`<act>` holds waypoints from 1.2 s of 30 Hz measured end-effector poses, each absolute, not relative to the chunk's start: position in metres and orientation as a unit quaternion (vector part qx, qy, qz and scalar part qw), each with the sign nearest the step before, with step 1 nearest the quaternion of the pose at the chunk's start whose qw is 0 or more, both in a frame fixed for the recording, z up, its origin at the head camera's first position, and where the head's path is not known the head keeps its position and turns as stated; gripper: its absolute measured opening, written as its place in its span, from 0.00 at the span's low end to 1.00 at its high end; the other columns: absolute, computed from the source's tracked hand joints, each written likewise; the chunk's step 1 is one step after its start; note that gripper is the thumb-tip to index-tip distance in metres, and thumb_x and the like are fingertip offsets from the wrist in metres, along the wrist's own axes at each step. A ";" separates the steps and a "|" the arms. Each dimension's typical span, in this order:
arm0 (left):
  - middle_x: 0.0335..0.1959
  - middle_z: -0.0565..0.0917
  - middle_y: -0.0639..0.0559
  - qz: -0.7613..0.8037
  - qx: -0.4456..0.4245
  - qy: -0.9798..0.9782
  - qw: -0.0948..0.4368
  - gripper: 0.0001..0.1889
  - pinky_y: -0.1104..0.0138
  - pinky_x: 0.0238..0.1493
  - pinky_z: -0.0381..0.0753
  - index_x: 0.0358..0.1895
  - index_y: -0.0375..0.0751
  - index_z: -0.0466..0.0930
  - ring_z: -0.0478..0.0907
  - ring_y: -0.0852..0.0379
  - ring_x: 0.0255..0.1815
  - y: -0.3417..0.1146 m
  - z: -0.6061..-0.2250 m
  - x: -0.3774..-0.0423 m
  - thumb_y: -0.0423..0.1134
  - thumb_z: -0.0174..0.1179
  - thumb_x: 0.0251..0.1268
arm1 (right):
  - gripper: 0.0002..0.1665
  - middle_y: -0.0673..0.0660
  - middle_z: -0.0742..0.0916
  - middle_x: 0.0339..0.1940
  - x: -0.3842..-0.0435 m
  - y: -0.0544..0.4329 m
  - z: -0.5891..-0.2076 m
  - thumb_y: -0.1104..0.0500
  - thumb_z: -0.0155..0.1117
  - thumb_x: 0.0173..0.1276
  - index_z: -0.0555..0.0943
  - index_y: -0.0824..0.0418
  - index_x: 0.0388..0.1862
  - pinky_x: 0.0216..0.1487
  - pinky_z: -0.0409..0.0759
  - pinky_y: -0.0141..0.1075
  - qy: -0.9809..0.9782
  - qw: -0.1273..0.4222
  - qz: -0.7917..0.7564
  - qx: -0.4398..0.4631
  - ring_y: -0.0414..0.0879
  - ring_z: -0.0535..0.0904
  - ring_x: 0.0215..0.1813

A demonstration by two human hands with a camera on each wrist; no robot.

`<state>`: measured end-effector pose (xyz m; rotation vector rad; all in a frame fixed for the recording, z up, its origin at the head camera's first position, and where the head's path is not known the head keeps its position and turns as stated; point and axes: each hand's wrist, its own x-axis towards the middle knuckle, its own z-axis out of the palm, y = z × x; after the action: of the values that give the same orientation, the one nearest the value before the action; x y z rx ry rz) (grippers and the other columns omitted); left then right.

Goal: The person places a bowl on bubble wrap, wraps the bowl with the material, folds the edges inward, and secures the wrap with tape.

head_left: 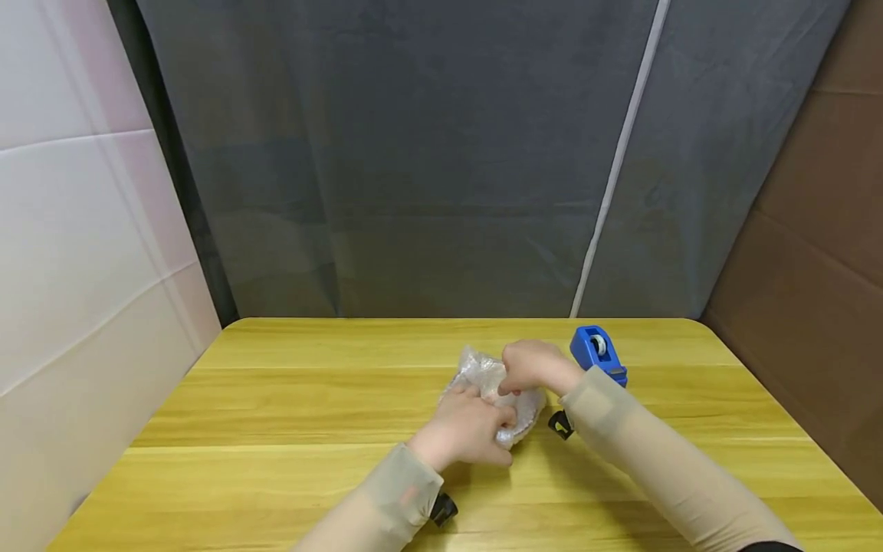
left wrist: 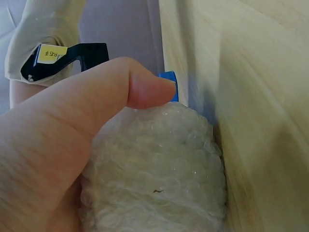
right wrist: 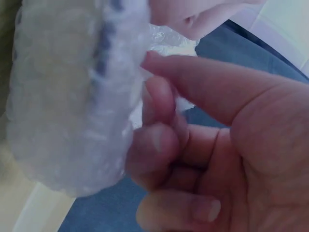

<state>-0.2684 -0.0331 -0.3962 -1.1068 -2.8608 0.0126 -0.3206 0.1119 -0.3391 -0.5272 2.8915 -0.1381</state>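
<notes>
A bundle in clear bubble wrap lies on the table between both hands; whatever is inside is mostly hidden, though a dark blue streak shows through in the right wrist view. My left hand holds the bundle from its near left side, and its thumb lies bent over the wrap in the left wrist view. From the far right my right hand reaches onto the bundle. Its fingers are curled beside the wrap, with thumb and forefinger pinching at its edge; blur hides exactly what lies between the tips.
A blue tape dispenser with a roll in it stands right behind the right wrist. Black camera mounts sit on both wrists. The wooden table is bordered by a dark grey curtain and side panels.
</notes>
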 end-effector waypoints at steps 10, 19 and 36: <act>0.28 0.77 0.69 -0.001 -0.352 -0.935 0.039 0.14 0.52 0.59 0.65 0.32 0.66 0.73 0.70 0.56 0.43 -0.032 -0.399 -0.268 0.61 0.66 0.44 | 0.12 0.50 0.79 0.19 -0.323 0.114 -0.340 0.53 0.70 0.54 0.77 0.56 0.19 0.25 0.68 0.39 0.987 0.105 -0.006 -0.123 0.45 0.73 0.23; 0.26 0.76 0.68 0.001 -0.353 -0.935 0.037 0.13 0.51 0.63 0.63 0.32 0.66 0.74 0.71 0.55 0.45 -0.031 -0.397 -0.266 0.61 0.65 0.46 | 0.11 0.50 0.80 0.20 -0.324 0.114 -0.341 0.53 0.69 0.52 0.77 0.55 0.19 0.26 0.69 0.40 0.989 0.085 0.003 -0.123 0.45 0.74 0.24; 0.32 0.80 0.68 -0.007 -0.351 -0.935 0.045 0.15 0.47 0.65 0.60 0.37 0.65 0.79 0.72 0.53 0.56 -0.032 -0.396 -0.264 0.61 0.65 0.46 | 0.18 0.52 0.83 0.27 -0.314 0.100 -0.354 0.44 0.75 0.52 0.81 0.54 0.32 0.45 0.76 0.57 0.978 -0.001 0.152 -0.141 0.50 0.79 0.33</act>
<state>-0.2640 -0.0319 -0.3958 -1.0733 -2.8574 -0.0228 -0.3143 0.0995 -0.3542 -0.4438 3.0744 0.4775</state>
